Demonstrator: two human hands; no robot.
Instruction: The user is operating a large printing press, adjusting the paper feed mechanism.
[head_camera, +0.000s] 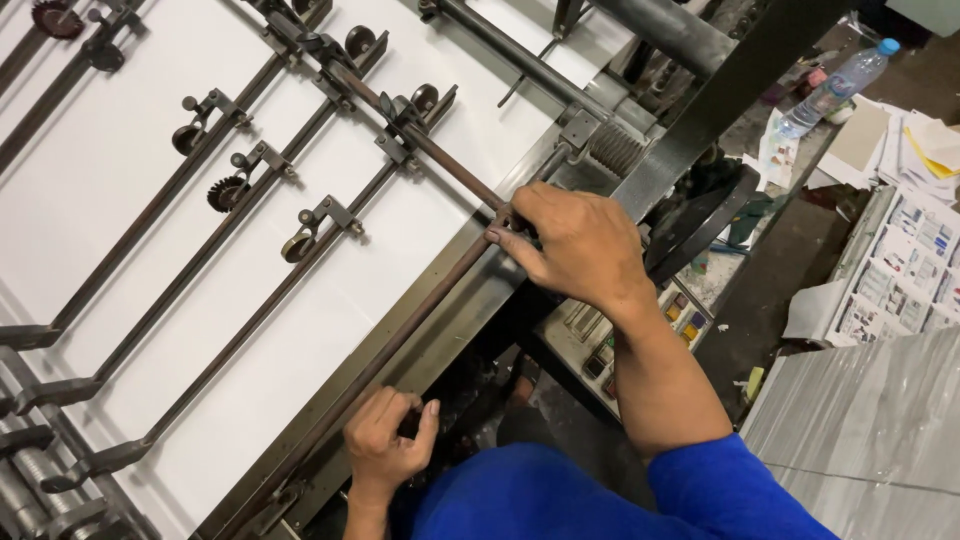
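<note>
a long brown rod (400, 330) along the machine's edge, beside the white sheet (120, 160), is gripped by the right hand (575, 245) higher up and the left hand (385, 445) lower down, and fingers could probably be pinched against the frame (440, 300) if it slips
</note>
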